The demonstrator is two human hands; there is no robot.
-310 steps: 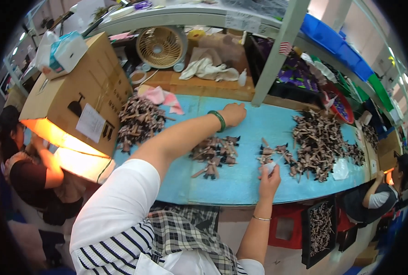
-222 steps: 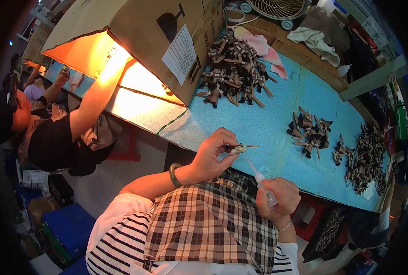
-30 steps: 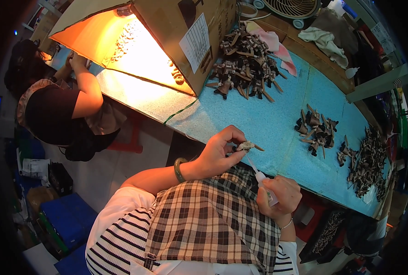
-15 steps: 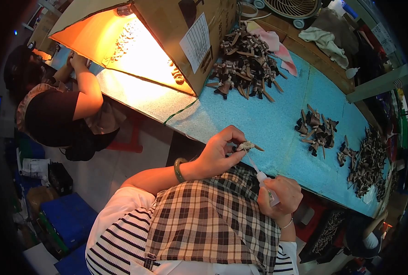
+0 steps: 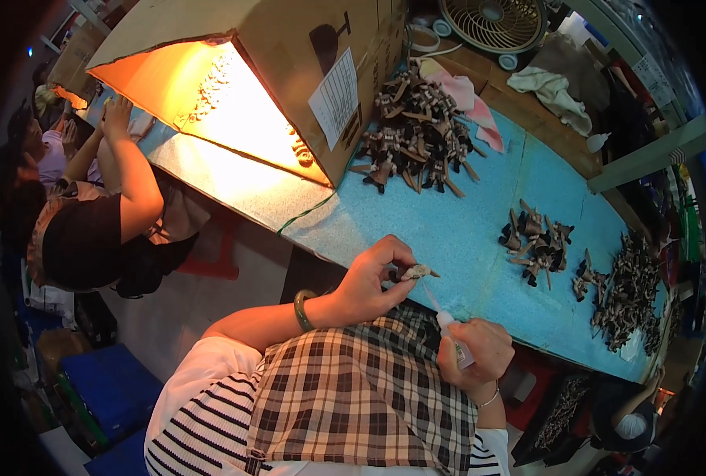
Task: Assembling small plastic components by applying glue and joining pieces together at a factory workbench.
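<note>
My left hand (image 5: 377,279) pinches a small figurine (image 5: 418,272), pale on the side turned up, with a pointed brown piece sticking out to the right. My right hand (image 5: 478,351) is wrapped round a small white squeeze bottle (image 5: 462,354). The bottle's thin nozzle (image 5: 432,299) points up toward the figurine, its tip just below it; whether they touch I cannot tell. Both hands are over the near edge of the blue table, above my checked apron. Fingers hide part of the figurine and most of the bottle.
A large pile of brown figurines (image 5: 420,135) lies on the blue table (image 5: 448,226), with a smaller group (image 5: 537,242) and another heap (image 5: 631,293) to the right. A lit cardboard box (image 5: 321,47) stands left of the pile. A co-worker (image 5: 83,230) sits at left; a fan (image 5: 492,22) stands behind.
The nozzle has drawn slightly away from the figurine, which has turned a little in my left hand. The co-worker's arm at left has risen. The whole view has shifted somewhat.
</note>
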